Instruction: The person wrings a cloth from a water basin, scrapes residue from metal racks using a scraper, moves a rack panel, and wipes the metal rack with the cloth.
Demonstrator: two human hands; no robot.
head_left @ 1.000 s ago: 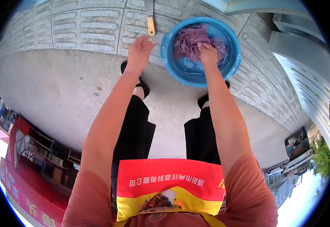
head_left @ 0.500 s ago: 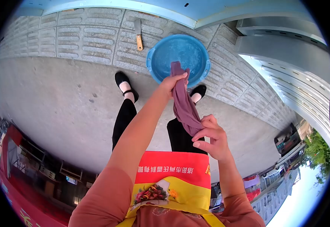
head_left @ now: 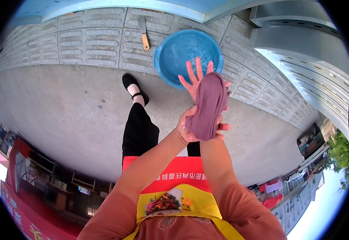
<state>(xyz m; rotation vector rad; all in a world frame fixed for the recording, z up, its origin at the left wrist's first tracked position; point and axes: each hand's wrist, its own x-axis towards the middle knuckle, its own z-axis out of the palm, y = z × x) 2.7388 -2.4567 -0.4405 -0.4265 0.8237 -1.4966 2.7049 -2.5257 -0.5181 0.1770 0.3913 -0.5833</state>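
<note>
A folded mauve cloth [head_left: 208,104] hangs in front of me, bunched into a long bundle. My left hand [head_left: 187,125] is wrapped around its lower end, and fingertips show at the cloth's right edge. Behind the cloth is my right hand [head_left: 195,85], its fingers spread wide toward the basin; the cloth hides most of its palm and wrist. Just beyond the fingertips, a round blue basin [head_left: 172,60] with water in it rests on the paving.
A scraper with a wooden handle [head_left: 145,42] lies left of the basin. My shod left foot [head_left: 132,88] is on the concrete floor [head_left: 62,112]. Light blue metal panels [head_left: 142,5] edge the top, and a silver metal structure [head_left: 302,52] stands at right.
The cloth, stretched between both hands before, is now gathered into a shorter bundle. My right hand has let go of its near end and moved forward behind it, fingers spreading.
</note>
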